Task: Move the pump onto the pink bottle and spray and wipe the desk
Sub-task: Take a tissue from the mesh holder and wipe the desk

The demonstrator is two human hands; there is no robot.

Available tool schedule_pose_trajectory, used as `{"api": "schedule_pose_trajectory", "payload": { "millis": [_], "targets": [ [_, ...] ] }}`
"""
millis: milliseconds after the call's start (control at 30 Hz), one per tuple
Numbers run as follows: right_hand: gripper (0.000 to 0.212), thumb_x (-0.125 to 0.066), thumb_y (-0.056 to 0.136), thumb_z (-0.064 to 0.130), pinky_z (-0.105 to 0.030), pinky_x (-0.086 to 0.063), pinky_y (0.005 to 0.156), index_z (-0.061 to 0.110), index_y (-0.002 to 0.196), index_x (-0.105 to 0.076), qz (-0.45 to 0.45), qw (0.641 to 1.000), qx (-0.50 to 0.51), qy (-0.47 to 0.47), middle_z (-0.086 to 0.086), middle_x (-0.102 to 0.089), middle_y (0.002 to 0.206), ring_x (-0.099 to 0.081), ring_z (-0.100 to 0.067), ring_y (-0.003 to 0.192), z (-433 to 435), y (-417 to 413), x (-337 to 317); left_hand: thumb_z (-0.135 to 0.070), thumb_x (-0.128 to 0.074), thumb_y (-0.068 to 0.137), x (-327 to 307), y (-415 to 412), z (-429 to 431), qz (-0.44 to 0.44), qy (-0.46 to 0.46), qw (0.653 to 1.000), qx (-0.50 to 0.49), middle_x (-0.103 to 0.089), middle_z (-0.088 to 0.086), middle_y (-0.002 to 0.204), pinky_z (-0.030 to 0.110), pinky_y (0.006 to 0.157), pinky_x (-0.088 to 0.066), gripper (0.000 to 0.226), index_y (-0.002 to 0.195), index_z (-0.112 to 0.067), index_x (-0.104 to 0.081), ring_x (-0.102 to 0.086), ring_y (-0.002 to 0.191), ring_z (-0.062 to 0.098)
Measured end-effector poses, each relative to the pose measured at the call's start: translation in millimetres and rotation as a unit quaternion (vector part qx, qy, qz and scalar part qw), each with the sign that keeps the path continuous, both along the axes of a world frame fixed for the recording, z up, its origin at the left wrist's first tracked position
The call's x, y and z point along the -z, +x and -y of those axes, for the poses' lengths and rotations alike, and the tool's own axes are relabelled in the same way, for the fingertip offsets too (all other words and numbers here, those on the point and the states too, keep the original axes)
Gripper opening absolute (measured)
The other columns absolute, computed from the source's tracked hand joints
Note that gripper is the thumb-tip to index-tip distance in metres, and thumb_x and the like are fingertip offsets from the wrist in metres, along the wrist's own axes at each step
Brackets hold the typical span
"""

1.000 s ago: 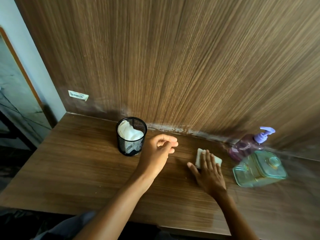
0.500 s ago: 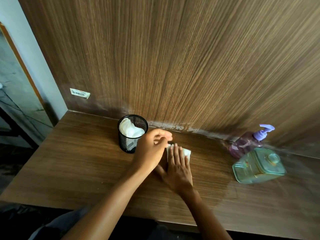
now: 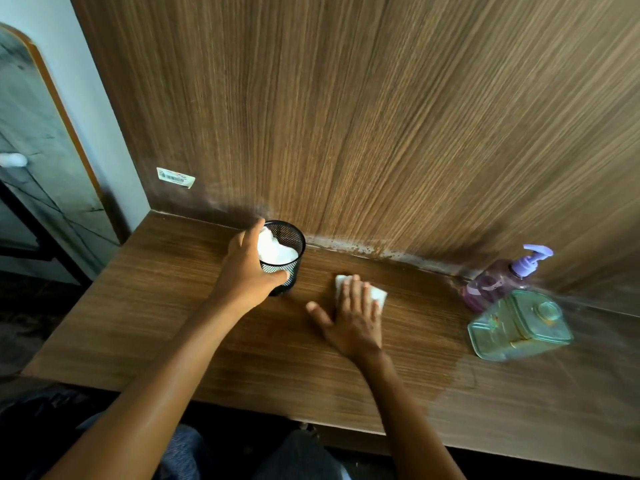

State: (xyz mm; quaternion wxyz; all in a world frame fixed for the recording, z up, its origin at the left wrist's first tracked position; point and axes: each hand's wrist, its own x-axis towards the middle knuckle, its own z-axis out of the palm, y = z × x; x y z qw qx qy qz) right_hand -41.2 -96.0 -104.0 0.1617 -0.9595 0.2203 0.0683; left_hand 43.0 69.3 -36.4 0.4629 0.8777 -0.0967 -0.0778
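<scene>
The pink bottle (image 3: 491,284) stands at the back right of the wooden desk (image 3: 145,306) with a purple pump (image 3: 533,259) on top. My right hand (image 3: 349,318) lies flat, fingers spread, pressing a folded white cloth (image 3: 375,292) onto the desk's middle. My left hand (image 3: 247,270) wraps around the side of a black mesh cup (image 3: 292,237) that holds crumpled white tissue (image 3: 275,251). A wet sheen shows on the desk to the right of my right arm.
A clear green lidded jar (image 3: 519,327) sits in front of the pink bottle. The wood-panel wall (image 3: 346,116) rises straight behind the desk. A barcode sticker (image 3: 175,177) is on the wall at left. The desk's left end meets a white wall.
My left hand went from hovering in a loose fist to gripping the mesh cup. My right hand slid the cloth left, then back a little to the right.
</scene>
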Motion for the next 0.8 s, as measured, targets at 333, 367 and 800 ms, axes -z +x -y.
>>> {"api": "schedule_pose_trajectory", "payload": {
  "millis": [333, 367, 800],
  "targets": [
    [0.109, 0.019, 0.052, 0.088, -0.033, 0.014, 0.112, 0.018, 0.136, 0.026, -0.016, 0.997, 0.038, -0.066, -0.004, 0.024, 0.152, 0.021, -0.018, 0.142, 24, -132, 13, -0.012, -0.076, 0.069, 4, 6, 0, 0.014, 0.079, 0.997, -0.004, -0.051, 0.015, 0.126, 0.04, 0.095, -0.043, 0.044, 0.11, -0.017, -0.062, -0.049, 0.116, 0.032],
    [0.108, 0.017, 0.054, 0.087, -0.035, 0.011, 0.114, 0.017, 0.137, 0.024, -0.017, 0.995, 0.078, -0.053, -0.005, 0.021, 0.155, 0.02, -0.017, 0.142, 34, -128, 8, -0.012, -0.076, 0.069, 4, 5, 0, 0.014, 0.081, 0.997, -0.006, -0.051, 0.015, 0.125, 0.04, 0.094, -0.044, 0.042, 0.109, -0.017, -0.062, -0.049, 0.116, 0.031],
    [0.092, -0.015, 0.082, 0.075, -0.035, -0.038, 0.101, 0.005, 0.139, -0.031, 0.035, 0.994, -0.07, -0.079, -0.01, -0.046, 0.141, -0.023, -0.018, 0.141, 2, -172, -2, -0.021, -0.078, 0.07, 0, 1, 8, 0.02, 0.08, 0.995, -0.055, -0.069, 0.011, 0.098, 0.041, 0.076, -0.05, 0.018, 0.082, -0.013, -0.067, -0.061, 0.091, 0.032]
  ]
}}
